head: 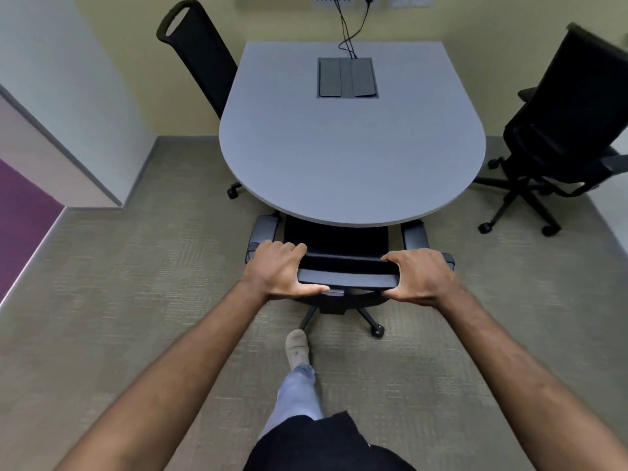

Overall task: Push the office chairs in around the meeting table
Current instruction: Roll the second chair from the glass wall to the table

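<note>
Beige carpet [112, 300] underfoot, wall to wall. Grey meeting table [350, 154] at centre, rounded at the near end, straight edge toward the far wall, with a closed cable hatch [347, 77] set into the top and two black cords [348, 32] running up from it to the wall sockets.

Three black office chairs around it. Right chair [557, 130] well apart from the table edge, turned at an angle, its star base and castors fully in the open. Left chair [200, 52] close against the far left side, backrest tall beside the tabletop, one castor showing below the edge. Near chair [339, 253] at the rounded end, seat partly under the tabletop, both armrests poking out just below the rim, base legs and a castor visible behind.

Top bar of the near chair's backrest lying crosswise between both palms. Left hand [282, 273] clamped on the bar's left end, fingers [282, 248] curled over the far side, thumb pressed along the near lower edge. Right hand [419, 277] gripping the right end the same way, fingers over the top, thumb tucked beneath.

One foot in a pale shoe [296, 348] just behind the chair base, touching or nearly touching a base leg; cannot tell which.
</note>
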{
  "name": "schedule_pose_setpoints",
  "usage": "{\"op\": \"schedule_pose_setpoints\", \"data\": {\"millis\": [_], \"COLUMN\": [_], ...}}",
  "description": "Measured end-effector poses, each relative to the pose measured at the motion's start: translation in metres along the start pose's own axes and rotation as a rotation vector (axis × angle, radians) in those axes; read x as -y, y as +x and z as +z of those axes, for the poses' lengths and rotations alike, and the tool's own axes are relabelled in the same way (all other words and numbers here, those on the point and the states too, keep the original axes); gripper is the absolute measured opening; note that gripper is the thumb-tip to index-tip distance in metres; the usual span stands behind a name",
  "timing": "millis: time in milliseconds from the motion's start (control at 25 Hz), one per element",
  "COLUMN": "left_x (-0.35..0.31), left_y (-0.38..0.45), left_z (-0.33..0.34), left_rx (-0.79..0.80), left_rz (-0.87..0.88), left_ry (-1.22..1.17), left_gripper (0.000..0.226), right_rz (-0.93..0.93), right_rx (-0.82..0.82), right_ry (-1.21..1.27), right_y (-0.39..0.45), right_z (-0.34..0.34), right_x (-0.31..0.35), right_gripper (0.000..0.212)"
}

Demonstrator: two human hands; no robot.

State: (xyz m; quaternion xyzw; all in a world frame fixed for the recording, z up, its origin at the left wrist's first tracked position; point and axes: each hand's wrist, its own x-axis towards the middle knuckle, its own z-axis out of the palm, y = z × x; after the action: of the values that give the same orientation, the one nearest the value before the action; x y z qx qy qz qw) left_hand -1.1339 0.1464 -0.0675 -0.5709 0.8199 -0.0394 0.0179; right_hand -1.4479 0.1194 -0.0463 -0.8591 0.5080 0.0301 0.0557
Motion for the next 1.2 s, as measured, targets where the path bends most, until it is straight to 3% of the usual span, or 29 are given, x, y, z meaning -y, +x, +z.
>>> {"op": "schedule_pose_setpoints", "data": {"millis": [360,560,840,1200], "left_x": [0.026,0.046,0.055,0.049], "left_y": [0.053,0.072,0.068,0.054], "left_z": [-0.006,0.006,0.009,0.013], "left_rx": [0.006,-0.097,-0.146,-0.084], "left_rz": [-0.029,0.007,0.03,-0.019], "left_ry": [-0.047,-0.06,-0.064,-0.057], "left_gripper": [0.097,0.104,0.11,0.105], "right_rz": [0.031,0.009,-0.014,0.017], "right_rx": [-0.028,-0.05,-0.073,-0.11], "right_ry": [0.058,0.057,0.073,0.122], "right_y": [0.058,0.084,0.083,0.063], "right_z": [-0.009,-0.002,-0.002,0.003], "right_x": [-0.019,-0.028,-0.02,-0.01], "right_gripper": [0.067,0.064,0.069,0.075]}}
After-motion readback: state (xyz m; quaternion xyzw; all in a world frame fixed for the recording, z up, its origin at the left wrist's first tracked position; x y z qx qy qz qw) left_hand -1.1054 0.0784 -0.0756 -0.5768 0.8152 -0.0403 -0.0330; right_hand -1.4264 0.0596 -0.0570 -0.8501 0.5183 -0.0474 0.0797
